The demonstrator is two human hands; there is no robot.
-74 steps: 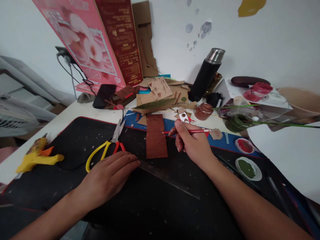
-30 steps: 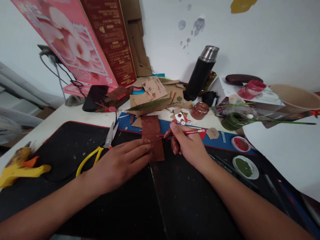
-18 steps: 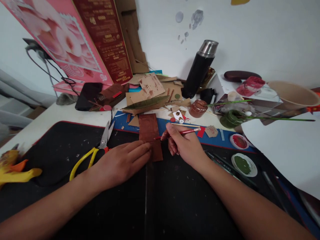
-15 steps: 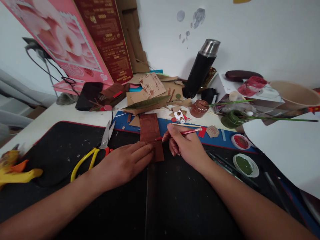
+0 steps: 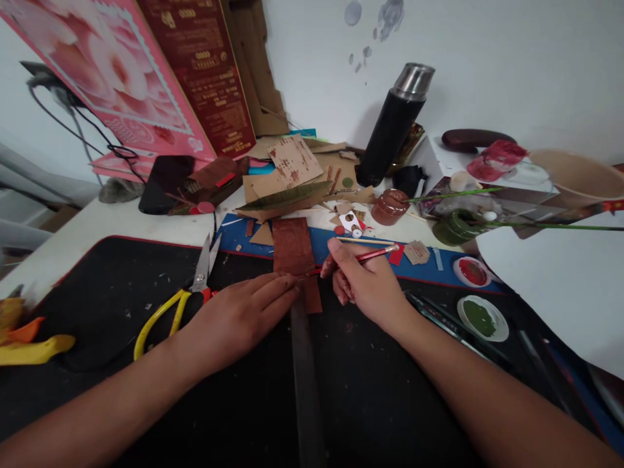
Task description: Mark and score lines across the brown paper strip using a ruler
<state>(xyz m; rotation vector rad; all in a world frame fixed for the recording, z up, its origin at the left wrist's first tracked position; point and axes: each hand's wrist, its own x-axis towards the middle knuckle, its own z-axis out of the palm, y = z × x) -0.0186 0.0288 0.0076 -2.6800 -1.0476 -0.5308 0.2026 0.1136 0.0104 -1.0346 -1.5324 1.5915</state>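
Note:
A red pencil (image 5: 363,255) with a metal band at its back end is pinched in my right hand (image 5: 363,279). Its front end points left, toward a brown-painted card piece (image 5: 294,244). My left hand (image 5: 248,309) lies palm down with its fingers together, pressing on the upper end of a long dark strip like a ruler (image 5: 307,383). This strip overlaps the lower part of the card and runs toward me across the black mat (image 5: 380,403). My left thumb is hidden. Scissors with yellow handles (image 5: 163,315) lie left of that hand, blades pointing away.
Cardboard scraps (image 5: 295,159) are heaped at the back beside a black flask (image 5: 392,130). Brown (image 5: 390,206) and green (image 5: 453,226) paint jars stand at right, sticks poking out. Paint lids (image 5: 482,318), dark pens (image 5: 453,331) and a phone (image 5: 166,184) lie around.
The ruler-like strip has swung and shifted right at its near end, so more of its face shows. Both hands stay almost in place, and the view has shifted slightly.

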